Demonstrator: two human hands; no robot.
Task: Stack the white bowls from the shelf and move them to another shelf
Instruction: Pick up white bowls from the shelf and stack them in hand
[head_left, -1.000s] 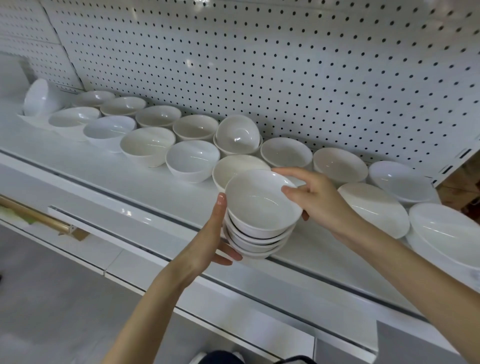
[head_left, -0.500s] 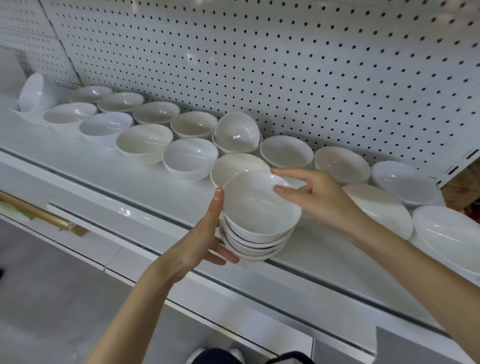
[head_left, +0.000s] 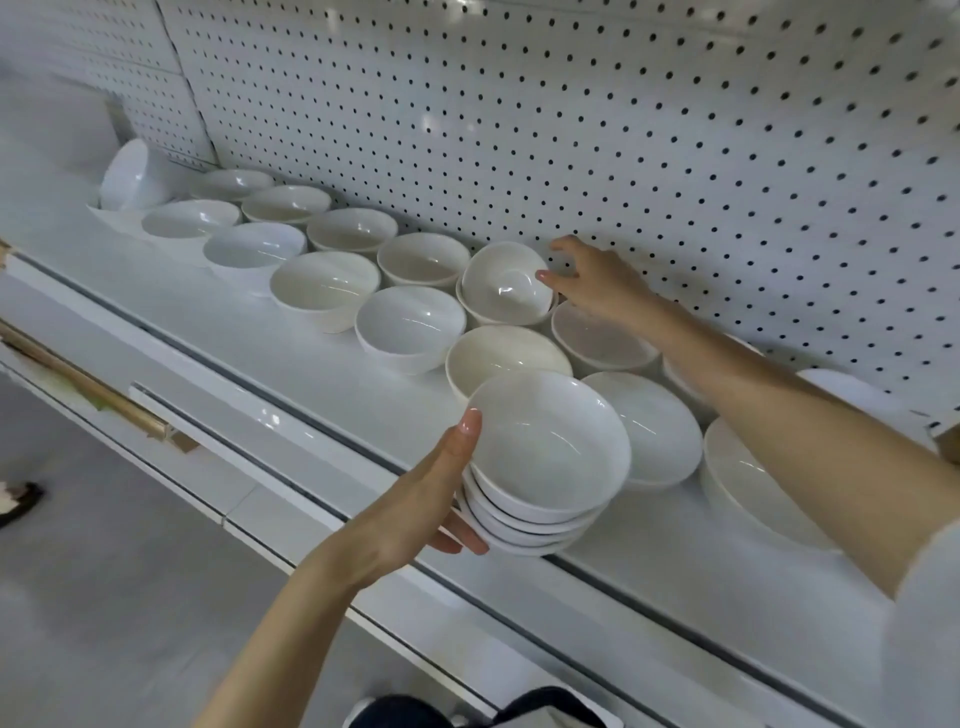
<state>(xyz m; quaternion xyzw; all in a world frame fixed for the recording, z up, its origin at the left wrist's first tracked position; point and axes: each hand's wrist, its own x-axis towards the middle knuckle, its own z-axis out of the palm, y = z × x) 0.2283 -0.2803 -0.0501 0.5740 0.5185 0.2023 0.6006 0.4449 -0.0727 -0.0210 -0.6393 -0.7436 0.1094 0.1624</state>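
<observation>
Here the left hand (head_left: 410, 514) grips the bowl stack (head_left: 545, 457) while the right hand (head_left: 597, 280) touches the tilted bowl (head_left: 504, 286), grip unclear

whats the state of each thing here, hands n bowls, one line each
left hand, grips the stack of bowls, thumb up its side, fingers underneath
stack of bowls, nested, upright
right hand, fingers spread, fingertips at the rim of the tilted bowl
tilted bowl, leaning inside another bowl
far-left bowl, tipped on its side
other bowls, upright and single on the shelf
</observation>
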